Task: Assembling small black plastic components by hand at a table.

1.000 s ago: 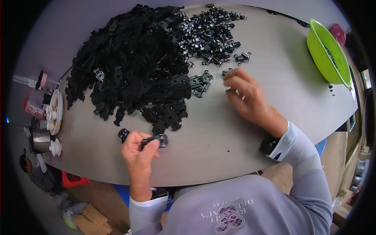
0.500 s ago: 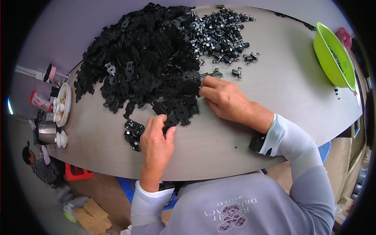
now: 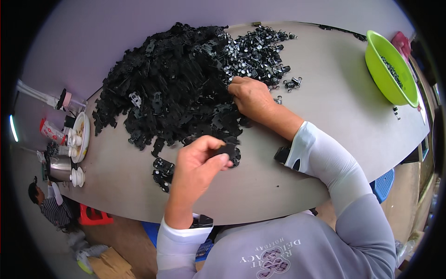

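Note:
My left hand (image 3: 193, 162) pinches a flat black plastic chassis (image 3: 227, 149) between thumb and fingers, raised over the near edge of a big heap of similar black parts (image 3: 172, 79). My right hand (image 3: 253, 96) reaches to where that heap meets a pile of small wheel pieces with silvery ends (image 3: 254, 51). Its fingers are curled together, and their tips cover whatever they grip. Left of my left wrist lie a couple of black chassis with wheels fitted (image 3: 162, 173). A few loose wheel pieces (image 3: 292, 83) sit right of the pile.
At the right stands a lime-green basin (image 3: 390, 69) with small dark parts inside. On the left edge are a plate (image 3: 81, 137), white cups (image 3: 77, 176) and a metal pot (image 3: 59, 167). Beyond the table are a red stool (image 3: 93, 215) and another person (image 3: 52, 204).
My left hand has lifted a black chassis and moved slightly right. My right hand has shifted up and left to the wheel pieces. The view has tilted a little.

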A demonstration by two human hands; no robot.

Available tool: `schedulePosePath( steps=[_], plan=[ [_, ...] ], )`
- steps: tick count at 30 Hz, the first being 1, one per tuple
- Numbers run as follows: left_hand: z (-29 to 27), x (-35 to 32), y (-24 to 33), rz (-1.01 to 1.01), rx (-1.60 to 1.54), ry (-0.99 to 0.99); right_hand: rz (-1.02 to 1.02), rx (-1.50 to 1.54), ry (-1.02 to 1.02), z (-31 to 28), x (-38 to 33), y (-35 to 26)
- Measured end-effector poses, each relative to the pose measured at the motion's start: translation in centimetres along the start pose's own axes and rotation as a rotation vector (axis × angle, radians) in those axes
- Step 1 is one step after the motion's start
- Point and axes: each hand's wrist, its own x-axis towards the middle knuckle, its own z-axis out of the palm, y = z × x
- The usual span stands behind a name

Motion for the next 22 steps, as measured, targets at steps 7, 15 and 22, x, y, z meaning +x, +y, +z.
schedulePosePath(
  steps=[7,15,22],
  plan=[
    [1.0,3.9,-4.7,-0.246,-0.210,-0.257,0.124,0.292,0.155,-2.9,-0.7,0.0],
    [0.6,4.0,-4.4,-0.147,-0.295,-0.072,0.156,0.377,-0.125,-6.4,-6.4,-0.7],
    [1.1,3.2,-4.2,-0.218,-0.386,-0.161,0.190,0.211,-0.204,-7.5,-7.2,-2.1]
  ],
)
